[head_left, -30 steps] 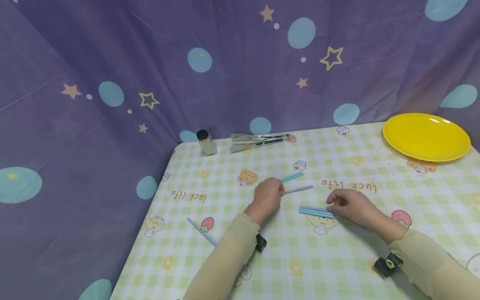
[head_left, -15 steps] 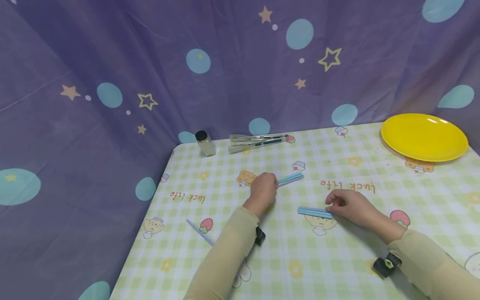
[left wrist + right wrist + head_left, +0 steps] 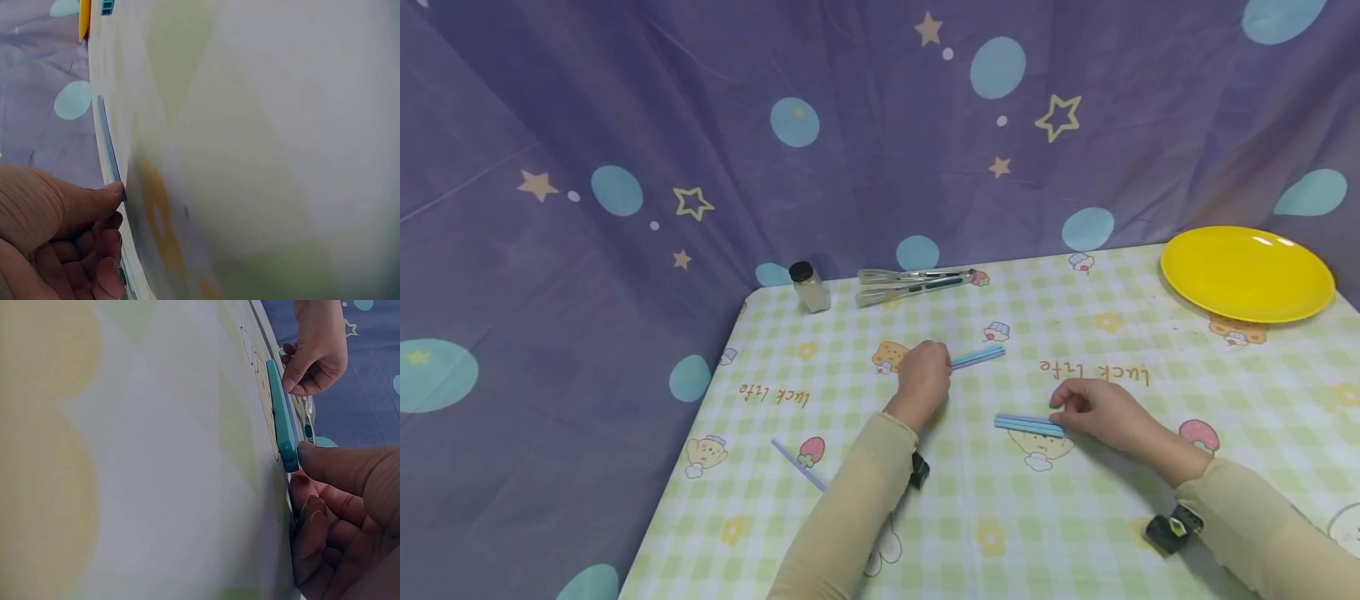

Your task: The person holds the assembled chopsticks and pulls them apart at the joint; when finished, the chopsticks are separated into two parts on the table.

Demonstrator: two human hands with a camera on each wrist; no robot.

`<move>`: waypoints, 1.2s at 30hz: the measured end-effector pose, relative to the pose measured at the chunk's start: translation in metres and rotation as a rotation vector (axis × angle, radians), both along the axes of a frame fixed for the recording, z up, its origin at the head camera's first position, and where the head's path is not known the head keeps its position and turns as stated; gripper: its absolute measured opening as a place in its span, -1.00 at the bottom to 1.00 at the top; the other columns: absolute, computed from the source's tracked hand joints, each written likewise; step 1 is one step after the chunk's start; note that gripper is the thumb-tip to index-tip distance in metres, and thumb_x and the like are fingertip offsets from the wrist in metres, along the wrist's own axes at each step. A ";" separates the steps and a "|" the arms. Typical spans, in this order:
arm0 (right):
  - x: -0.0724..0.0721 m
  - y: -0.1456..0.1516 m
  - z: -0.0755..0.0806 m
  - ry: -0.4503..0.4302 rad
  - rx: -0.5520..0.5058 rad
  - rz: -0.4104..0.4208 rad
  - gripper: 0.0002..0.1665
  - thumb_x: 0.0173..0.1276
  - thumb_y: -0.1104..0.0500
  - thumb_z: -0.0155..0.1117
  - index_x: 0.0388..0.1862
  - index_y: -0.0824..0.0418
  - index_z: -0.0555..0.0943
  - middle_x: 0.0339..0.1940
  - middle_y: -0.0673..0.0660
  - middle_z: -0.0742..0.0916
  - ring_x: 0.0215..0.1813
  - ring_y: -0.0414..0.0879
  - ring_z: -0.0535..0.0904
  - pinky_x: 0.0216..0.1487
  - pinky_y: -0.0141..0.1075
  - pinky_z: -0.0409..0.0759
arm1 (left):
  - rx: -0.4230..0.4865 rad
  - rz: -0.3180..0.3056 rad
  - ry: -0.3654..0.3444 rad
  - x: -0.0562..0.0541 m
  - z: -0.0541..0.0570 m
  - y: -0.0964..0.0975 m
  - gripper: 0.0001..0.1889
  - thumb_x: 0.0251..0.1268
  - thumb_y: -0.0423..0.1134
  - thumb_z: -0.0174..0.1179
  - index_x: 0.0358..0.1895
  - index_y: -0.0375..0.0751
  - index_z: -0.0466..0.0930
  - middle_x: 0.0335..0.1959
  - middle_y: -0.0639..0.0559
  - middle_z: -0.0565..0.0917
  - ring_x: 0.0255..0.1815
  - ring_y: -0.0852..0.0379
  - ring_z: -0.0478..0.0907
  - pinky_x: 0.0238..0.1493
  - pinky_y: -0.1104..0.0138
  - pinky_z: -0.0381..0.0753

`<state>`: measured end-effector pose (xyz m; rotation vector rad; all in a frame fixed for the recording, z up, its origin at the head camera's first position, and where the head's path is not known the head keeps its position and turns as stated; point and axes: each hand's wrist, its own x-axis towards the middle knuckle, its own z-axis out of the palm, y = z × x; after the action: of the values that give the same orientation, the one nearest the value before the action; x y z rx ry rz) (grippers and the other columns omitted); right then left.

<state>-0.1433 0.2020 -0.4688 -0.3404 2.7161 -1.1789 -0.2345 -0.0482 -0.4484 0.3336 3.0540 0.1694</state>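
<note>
In the head view my left hand (image 3: pixel 925 375) pinches the near-left end of a small row of thin light-blue and purple sticks (image 3: pixel 979 357) lying side by side. The left wrist view shows the thumb on the end of a purple stick (image 3: pixel 109 137), the other fingers curled beneath. My right hand (image 3: pixel 1097 408) has thumb and finger at the right end of a second row of blue and purple sticks (image 3: pixel 1028 426), flat on the cloth. Close up in the right wrist view, these sticks (image 3: pixel 281 412) lie against one another. A single purple stick (image 3: pixel 797 464) lies left, partly behind my left sleeve.
A yellow plate (image 3: pixel 1247 275) stands at the far right. Metal tongs (image 3: pixel 917 285) and a dark-lidded jar (image 3: pixel 810 287) are at the back edge, before a purple curtain (image 3: pixel 865 167). A checked cloth (image 3: pixel 970 500) covers the table.
My left hand has brought the separate purple stick up against the blue ones, so they now lie together. My right hand and its sticks have stayed in place.
</note>
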 end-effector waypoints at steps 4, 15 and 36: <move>0.000 -0.002 0.001 -0.007 -0.008 0.003 -0.84 0.25 0.14 0.41 -0.24 0.14 0.63 -0.50 -0.04 0.56 -0.38 -0.12 0.43 -0.26 -0.26 0.37 | 0.011 0.007 0.031 0.000 0.000 -0.004 -0.92 0.21 -0.20 0.37 -0.37 -0.09 0.69 -0.44 0.07 0.59 -0.36 0.12 0.55 -0.35 0.27 0.57; 0.002 -0.004 0.001 0.006 0.015 0.002 -0.89 0.28 0.12 0.38 -0.28 0.10 0.63 -0.50 -0.06 0.57 -0.38 -0.13 0.43 -0.25 -0.24 0.38 | 0.132 0.037 0.011 0.002 0.007 -0.017 -0.89 0.20 -0.18 0.38 -0.39 -0.08 0.66 -0.40 0.10 0.62 -0.35 0.11 0.57 -0.38 0.28 0.54; -0.009 -0.028 0.025 0.053 -0.020 0.067 -0.87 0.28 0.09 0.39 -0.29 0.11 0.65 -0.49 -0.07 0.61 -0.43 -0.17 0.48 -0.31 -0.25 0.43 | 0.612 0.008 -0.168 0.036 0.043 -0.121 -0.95 0.25 -0.24 0.34 -0.31 -0.10 0.69 -0.40 0.10 0.63 -0.41 0.13 0.50 -0.34 0.25 0.51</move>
<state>-0.1526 0.1737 -0.4434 -0.4674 2.7163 -1.1965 -0.1981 -0.1692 -0.4053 0.3113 2.7631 1.0762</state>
